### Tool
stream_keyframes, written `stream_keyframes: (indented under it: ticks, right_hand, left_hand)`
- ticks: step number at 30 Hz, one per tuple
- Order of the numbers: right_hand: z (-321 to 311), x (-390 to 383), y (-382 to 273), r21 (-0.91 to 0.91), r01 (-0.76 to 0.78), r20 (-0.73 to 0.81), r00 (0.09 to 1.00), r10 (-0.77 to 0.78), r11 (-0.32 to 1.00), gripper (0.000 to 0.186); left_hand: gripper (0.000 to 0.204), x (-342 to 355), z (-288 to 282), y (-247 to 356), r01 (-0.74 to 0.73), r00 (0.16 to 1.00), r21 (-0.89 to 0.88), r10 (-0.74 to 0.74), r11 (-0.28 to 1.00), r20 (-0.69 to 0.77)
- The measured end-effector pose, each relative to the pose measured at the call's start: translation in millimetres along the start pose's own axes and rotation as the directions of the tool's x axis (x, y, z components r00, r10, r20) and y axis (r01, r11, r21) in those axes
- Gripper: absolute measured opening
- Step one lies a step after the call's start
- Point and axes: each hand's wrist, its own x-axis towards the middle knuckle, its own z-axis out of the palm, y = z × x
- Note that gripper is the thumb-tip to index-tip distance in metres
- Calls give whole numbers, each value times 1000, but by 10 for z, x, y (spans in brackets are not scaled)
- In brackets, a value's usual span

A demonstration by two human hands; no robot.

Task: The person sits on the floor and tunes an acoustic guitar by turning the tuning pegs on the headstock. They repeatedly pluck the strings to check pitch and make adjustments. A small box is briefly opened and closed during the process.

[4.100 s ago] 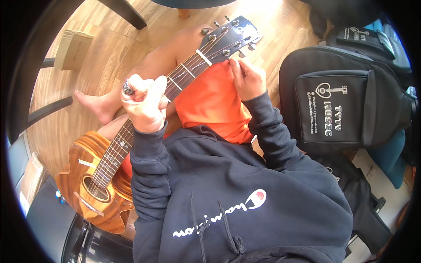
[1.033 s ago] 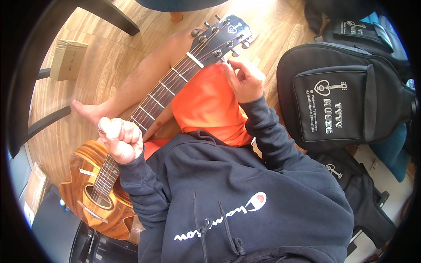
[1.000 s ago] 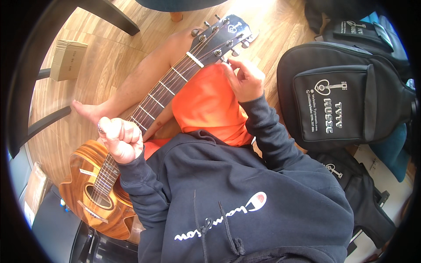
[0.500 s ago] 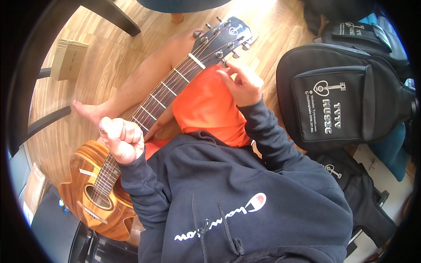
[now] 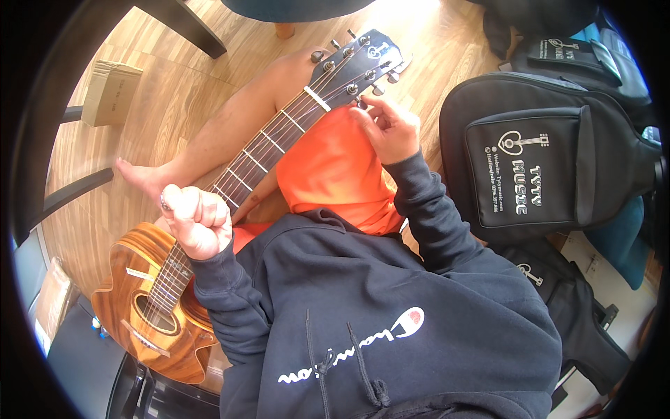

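Observation:
A wooden acoustic guitar (image 5: 122,307) lies diagonally across my legs, its body at lower left and its dark headstock (image 5: 380,52) at upper middle. My left hand (image 5: 197,218) is closed over the neck near the body, with a small metallic item at a finger; what the fingers grip, if anything, is hidden. My right hand (image 5: 393,126) is beneath the headstock, thumb and forefinger closed on a lower tuning peg (image 5: 362,102). Strings run along the dark fretboard (image 5: 265,150) between my hands. My orange shorts (image 5: 324,167) show behind the neck.
Black padded guitar bags (image 5: 530,91) are piled at right on the wood floor (image 5: 447,42). A cardboard box (image 5: 112,94) and dark chair legs (image 5: 195,31) are at upper left. A dark blue seat (image 5: 296,7) edges the top, and a wrapped package (image 5: 56,300) lies at far left.
Since the oldest frame, my left hand has moved down the neck toward the guitar body. My right hand stays at the pegs with small finger shifts. The headstock has shifted slightly.

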Motion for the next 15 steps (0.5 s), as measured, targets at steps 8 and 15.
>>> stream_keyframes:
  ticks: [8,15]
  right_hand:
    - [-118,126,-60,522,-673,356,730,583,524,26]
    - [3,27,-57,444,-500,238,866,440,743,27]
  left_hand:
    - [36,-23,-4,6,7,1000,-1,-7,1000,-8]
    - [35,-24,-17,15,12,1000,-10,-12,1000,-24]
